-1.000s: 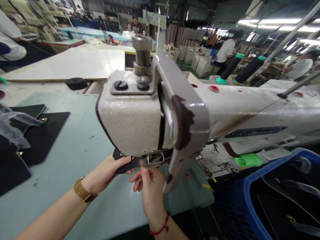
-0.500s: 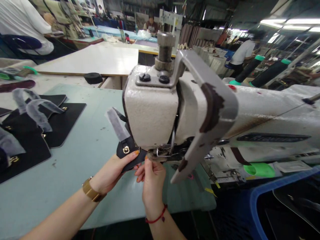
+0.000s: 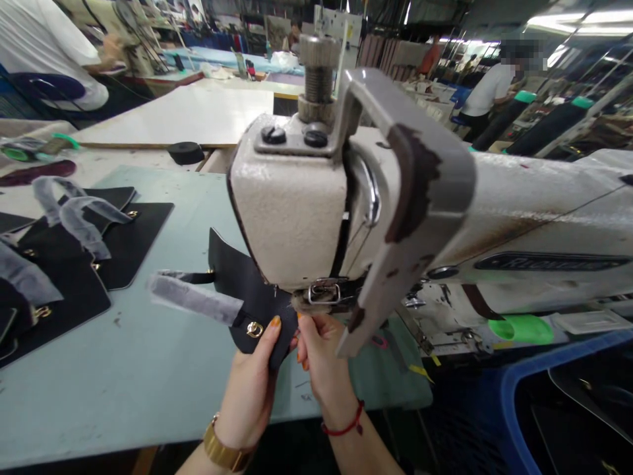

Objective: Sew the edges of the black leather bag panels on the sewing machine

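Observation:
A black leather bag panel (image 3: 232, 264) is at the head of a white sewing machine (image 3: 291, 211), its right edge close to the needle area. It carries a gold metal fitting (image 3: 254, 329) and a handle wrapped in whitish film (image 3: 195, 297) that sticks out to the left. My left hand (image 3: 254, 376) grips the panel's near end, thumb on top beside the fitting and fingers underneath. My right hand (image 3: 319, 349) pinches the panel's right edge just below the presser area; its fingertips are partly hidden behind the thumb.
More black panels with wrapped handles (image 3: 64, 264) lie on the green table top (image 3: 163, 369) at left. A black tape roll (image 3: 185, 153) sits behind. A blue plastic basket (image 3: 509, 396) stands at lower right. The machine's bent metal guard (image 3: 420, 185) juts forward near my right hand. Co-workers sit farther back.
The panel has turned, so its wrapped handle now points left and more black leather shows left of the machine head. Both hands have shifted right, the left one also lower.

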`<state>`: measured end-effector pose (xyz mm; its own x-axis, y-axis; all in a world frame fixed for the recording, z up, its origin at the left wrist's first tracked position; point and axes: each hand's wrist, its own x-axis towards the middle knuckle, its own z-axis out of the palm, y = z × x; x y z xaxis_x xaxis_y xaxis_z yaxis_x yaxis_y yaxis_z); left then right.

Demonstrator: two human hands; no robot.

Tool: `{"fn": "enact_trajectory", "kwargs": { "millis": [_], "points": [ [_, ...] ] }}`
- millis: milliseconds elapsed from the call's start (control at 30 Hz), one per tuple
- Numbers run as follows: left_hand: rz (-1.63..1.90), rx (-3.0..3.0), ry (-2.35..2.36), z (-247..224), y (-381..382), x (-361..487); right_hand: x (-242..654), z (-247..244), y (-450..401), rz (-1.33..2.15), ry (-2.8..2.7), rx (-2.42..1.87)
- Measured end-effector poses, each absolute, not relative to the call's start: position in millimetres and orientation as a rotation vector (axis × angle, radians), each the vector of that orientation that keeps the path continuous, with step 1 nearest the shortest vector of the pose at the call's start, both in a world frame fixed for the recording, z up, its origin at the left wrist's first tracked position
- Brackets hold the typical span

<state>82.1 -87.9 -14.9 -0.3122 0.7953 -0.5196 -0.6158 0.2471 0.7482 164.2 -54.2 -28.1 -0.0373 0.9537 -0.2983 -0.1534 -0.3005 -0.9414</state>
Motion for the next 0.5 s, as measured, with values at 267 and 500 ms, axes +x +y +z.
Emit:
{"fn": "enact_trajectory", "kwargs": {
  "millis": [267,500],
  "points": [
    [1.41,0.274,1.409,-29.2,-117.7,116.0,201.3,-15.2,-40.2,1.536,-1.314,-1.252],
    [1.454,0.084,1.194,-9.3,-106.8,149.5,214.5,-3.7,-37.1,1.4,-1.559,-1.344]
  ]
}}
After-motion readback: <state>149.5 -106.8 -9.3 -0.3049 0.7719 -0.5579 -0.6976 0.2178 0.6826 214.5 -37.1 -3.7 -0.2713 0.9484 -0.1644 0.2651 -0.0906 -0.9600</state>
